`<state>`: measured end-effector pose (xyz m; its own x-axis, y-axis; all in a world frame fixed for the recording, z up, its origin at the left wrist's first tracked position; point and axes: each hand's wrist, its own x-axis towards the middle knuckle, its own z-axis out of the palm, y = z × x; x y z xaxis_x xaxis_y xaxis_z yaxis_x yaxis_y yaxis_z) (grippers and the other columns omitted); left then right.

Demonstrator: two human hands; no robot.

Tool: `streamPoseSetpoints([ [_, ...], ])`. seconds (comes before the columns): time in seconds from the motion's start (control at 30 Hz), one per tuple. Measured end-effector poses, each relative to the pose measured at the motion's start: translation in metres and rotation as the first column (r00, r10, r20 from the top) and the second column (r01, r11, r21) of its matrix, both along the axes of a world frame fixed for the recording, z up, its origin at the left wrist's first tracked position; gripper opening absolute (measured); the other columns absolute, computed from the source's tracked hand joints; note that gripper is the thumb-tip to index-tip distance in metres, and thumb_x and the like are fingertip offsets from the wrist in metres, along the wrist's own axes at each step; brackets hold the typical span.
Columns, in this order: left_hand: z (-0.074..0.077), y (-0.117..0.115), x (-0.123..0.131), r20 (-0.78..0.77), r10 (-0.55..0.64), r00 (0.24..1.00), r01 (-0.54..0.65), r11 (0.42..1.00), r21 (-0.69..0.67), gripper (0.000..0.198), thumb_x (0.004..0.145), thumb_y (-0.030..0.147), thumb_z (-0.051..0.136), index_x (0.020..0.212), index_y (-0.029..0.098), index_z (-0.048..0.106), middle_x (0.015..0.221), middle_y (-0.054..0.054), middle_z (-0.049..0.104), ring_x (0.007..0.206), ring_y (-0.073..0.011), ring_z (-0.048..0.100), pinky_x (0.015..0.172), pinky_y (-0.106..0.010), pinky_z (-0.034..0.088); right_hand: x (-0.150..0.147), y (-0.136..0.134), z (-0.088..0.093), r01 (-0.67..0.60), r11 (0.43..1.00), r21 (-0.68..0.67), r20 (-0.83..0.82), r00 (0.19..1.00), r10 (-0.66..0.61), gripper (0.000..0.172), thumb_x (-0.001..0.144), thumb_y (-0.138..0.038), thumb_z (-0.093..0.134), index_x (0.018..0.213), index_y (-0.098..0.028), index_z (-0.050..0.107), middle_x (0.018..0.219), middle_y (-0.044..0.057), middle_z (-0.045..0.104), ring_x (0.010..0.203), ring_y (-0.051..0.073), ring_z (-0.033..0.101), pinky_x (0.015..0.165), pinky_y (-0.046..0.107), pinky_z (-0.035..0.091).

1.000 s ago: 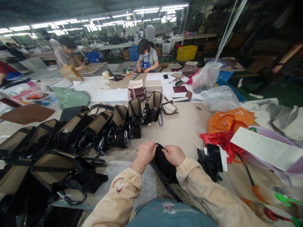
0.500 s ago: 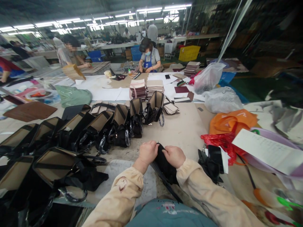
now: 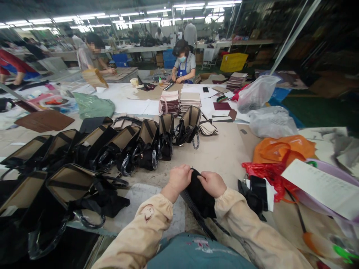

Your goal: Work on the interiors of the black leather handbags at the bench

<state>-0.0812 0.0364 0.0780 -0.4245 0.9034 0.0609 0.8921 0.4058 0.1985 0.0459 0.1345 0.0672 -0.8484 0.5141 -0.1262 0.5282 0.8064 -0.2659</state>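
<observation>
Over the table in front of me, my left hand (image 3: pixel 180 179) pinches the upper edge of a soft black bag (image 3: pixel 199 198). Opposite it, my right hand (image 3: pixel 214 184) grips the same edge between thumb and fingers. The bag hangs down from both hands, and a narrow black strap (image 3: pixel 193 210) trails along its left side toward my apron. My right sleeve covers part of the bag, so its full shape is hidden. Left of my hands stand several black bags (image 3: pixel 148 140) with tan board linings, some with plastic-wrapped handles.
Right of my hands lie a black piece (image 3: pixel 258 190), a red plastic bag (image 3: pixel 276 175), an orange bag (image 3: pixel 283 147) and a lilac basin (image 3: pixel 304 196) with a white sheet on it. Stacked panels (image 3: pixel 190 102) stand ahead. A co-worker (image 3: pixel 183 67) works across the table.
My view has turned slightly to the left, so the table's things appear shifted right. Both hands keep hold of the black bag's edge; their grip looks almost the same.
</observation>
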Motion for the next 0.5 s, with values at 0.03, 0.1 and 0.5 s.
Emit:
streamPoseSetpoints([
  [0.03,-0.0001,0.0,0.0002,0.005,0.005,1.0,-0.005,1.0,-0.005,0.029,0.087,0.036,0.037,0.078,0.019,0.059,0.08,-0.004,0.063,0.075,-0.0164,0.058,0.064,-0.027,0.037,0.0,0.0006,-0.0001,0.0,1.0,-0.005,-0.001,1.0,0.0,0.03,0.088,-0.034,0.039,0.071,-0.021,0.06,0.076,0.003,0.066,0.07,0.015,0.057,0.06,0.026,0.03],
  [0.1,-0.0004,0.0002,0.0004,0.011,0.014,1.0,-0.014,1.0,-0.009,0.029,0.087,0.036,0.037,0.079,0.019,0.059,0.08,-0.004,0.062,0.075,-0.0168,0.058,0.065,-0.027,0.038,-0.0003,0.0014,-0.0003,0.0,1.0,-0.014,-0.003,1.0,0.0,0.03,0.088,-0.034,0.039,0.071,-0.02,0.06,0.076,0.003,0.065,0.07,0.015,0.057,0.06,0.025,0.03],
  [0.5,-0.0003,0.0071,0.0031,0.028,0.003,1.0,-0.003,1.0,-0.011,0.026,0.086,0.034,0.038,0.082,0.019,0.06,0.081,-0.005,0.061,0.074,-0.0182,0.057,0.066,-0.029,0.039,0.0008,0.0038,-0.0052,0.012,1.0,-0.01,-0.036,0.999,-0.012,0.03,0.087,-0.034,0.041,0.066,-0.02,0.057,0.068,0.002,0.063,0.064,0.014,0.054,0.058,0.025,0.028],
])
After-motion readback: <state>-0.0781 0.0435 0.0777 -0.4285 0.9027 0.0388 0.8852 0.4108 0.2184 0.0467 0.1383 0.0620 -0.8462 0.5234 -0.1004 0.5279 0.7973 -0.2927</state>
